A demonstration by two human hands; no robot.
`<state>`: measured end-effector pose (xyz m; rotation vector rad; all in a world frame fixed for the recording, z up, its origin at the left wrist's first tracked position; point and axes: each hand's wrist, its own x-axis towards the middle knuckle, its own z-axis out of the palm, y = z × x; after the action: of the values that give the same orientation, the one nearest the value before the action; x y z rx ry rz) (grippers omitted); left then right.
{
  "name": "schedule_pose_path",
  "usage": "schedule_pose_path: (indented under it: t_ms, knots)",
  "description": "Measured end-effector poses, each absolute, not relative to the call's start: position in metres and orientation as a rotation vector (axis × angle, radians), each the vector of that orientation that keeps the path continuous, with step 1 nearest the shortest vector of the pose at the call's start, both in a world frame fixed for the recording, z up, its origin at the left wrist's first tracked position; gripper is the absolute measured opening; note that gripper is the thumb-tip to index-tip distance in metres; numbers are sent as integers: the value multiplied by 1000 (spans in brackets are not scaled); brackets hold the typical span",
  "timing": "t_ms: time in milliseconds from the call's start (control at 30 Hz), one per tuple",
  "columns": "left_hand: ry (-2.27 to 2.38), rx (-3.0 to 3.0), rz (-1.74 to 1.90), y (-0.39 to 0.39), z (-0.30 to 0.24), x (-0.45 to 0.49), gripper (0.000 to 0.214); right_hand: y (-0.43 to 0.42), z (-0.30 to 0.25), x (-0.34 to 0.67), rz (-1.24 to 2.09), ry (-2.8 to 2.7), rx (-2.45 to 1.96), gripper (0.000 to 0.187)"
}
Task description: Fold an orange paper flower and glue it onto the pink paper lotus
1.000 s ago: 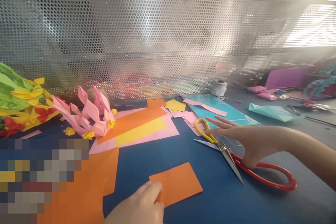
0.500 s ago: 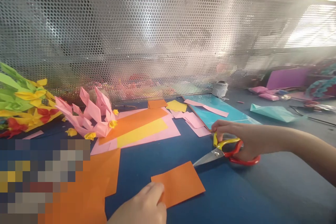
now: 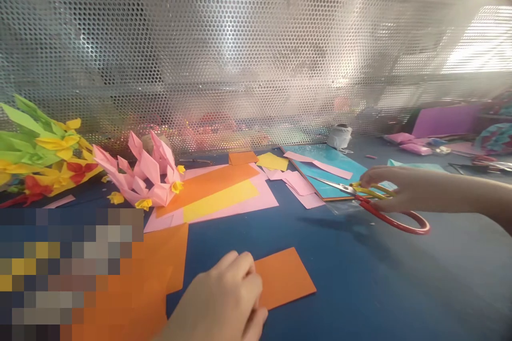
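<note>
My left hand [image 3: 230, 295] rests at the left end of an orange paper rectangle [image 3: 285, 278] on the blue table, its fingers curled over that edge and covering part of it. Over to the right, my right hand [image 3: 382, 189] grips a pair of scissors [image 3: 362, 192] with yellow and red handles. The blades point left, nearly closed, above the front edge of a light-blue folder [image 3: 352, 162]. A gap separates the scissors from the orange rectangle. Larger orange sheets [image 3: 140, 282] lie left of my left hand.
A pink folded-paper model [image 3: 148, 176] and green and yellow paper flowers [image 3: 48, 149] stand at the left. Pink sheets [image 3: 268, 197], yellow paper [image 3: 272, 161] and a white-wrapped item [image 3: 339, 137] lie before a perforated metal screen [image 3: 240, 64]. Pink packets [image 3: 416, 146] are at right.
My right hand has lifted the scissors away from the orange rectangle, up and to the right, and the blades have come closer together. My left hand has shifted further over the paper's left end.
</note>
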<state>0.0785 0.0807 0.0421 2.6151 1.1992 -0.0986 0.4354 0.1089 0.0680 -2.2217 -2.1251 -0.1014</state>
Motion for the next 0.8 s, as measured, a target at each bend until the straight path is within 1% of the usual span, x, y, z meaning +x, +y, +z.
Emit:
schedule_pose_path:
  t_ms: [67,133,233,300,400,533,567,600,700,733,800]
  knots:
    - [1235,2488,-7,84,44,80,10,115,70,441,-3,-2146,-2240,21]
    - [1295,2346,35,85,44,80,7,121,70,442,1,-2122,-2255,19]
    - [1352,2197,104,85,41,79,22,124,67,427,-82,-2078,-2191,23]
    - [1358,2137,199,85,37,78,28,120,62,403,-92,-2118,-2030,28]
    - [1362,2103,325,86,29,77,35,104,47,357,47,-2290,-1678,34]
    - [1268,2260,533,89,19,76,46,81,23,310,239,-2478,-1228,61]
    - [1228,2307,580,89,16,75,48,78,18,305,247,-2467,-1145,60]
    - [1179,2349,617,90,13,74,48,75,13,301,244,-2452,-1078,54]
    - [1047,2460,733,90,5,71,48,73,6,299,172,-2382,-963,22]
    - [1018,2502,778,90,3,71,46,73,4,300,146,-2374,-926,19]
    - [969,2574,837,90,-1,70,43,73,3,302,109,-2386,-874,24]
